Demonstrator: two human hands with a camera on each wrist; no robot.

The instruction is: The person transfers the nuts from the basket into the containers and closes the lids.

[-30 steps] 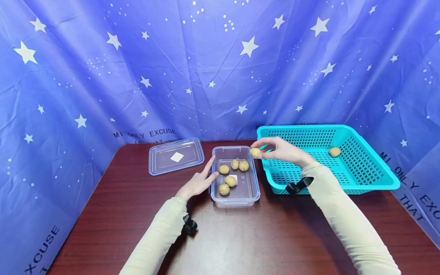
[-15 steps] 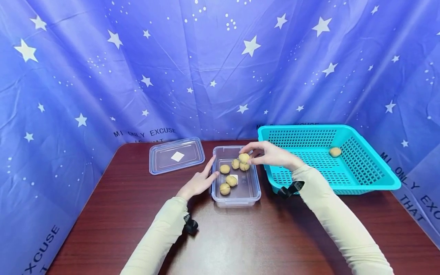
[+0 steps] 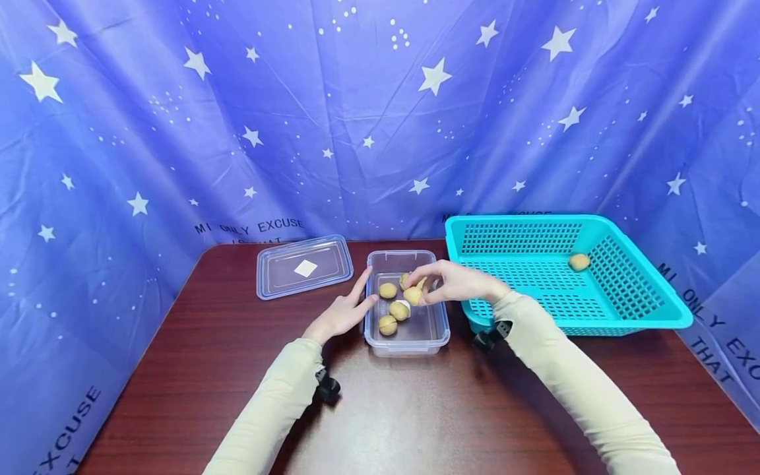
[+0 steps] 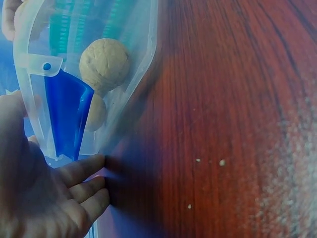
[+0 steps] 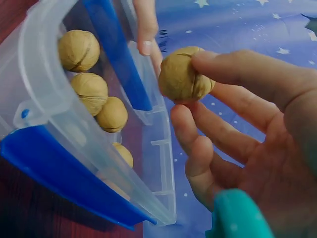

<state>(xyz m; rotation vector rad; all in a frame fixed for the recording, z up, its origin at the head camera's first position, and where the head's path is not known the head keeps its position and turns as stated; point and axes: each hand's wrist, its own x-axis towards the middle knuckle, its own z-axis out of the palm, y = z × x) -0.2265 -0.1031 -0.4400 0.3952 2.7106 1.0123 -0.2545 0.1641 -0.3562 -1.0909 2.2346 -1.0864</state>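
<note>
My right hand (image 3: pixel 456 280) pinches a walnut (image 3: pixel 413 296) between thumb and fingertips over the right half of a clear plastic box (image 3: pixel 410 346). That same walnut (image 5: pixel 184 75) shows cracked seams in the right wrist view, above the box's rim. Several more walnuts (image 3: pixel 388 324) lie on the box floor, some partly hidden behind the right fingers. My left hand (image 3: pixel 337 318) rests against the box's left side, thumb and index finger spread along it. In the left wrist view its fingers (image 4: pixel 89 191) extend beside a blue side latch (image 4: pixel 69 116).
A turquoise basket (image 3: pixel 641 322) stands right of the box, with one walnut (image 3: pixel 578 262) at its right side. The box's clear lid (image 3: pixel 279 280), with a white label, lies at the back left. A starry blue curtain (image 3: pixel 332 119) hangs behind the brown table (image 3: pixel 380 409).
My right hand has carried the walnut leftward and down, from the box's back right corner to low over the other walnuts. The left hand has stayed at the box's side.
</note>
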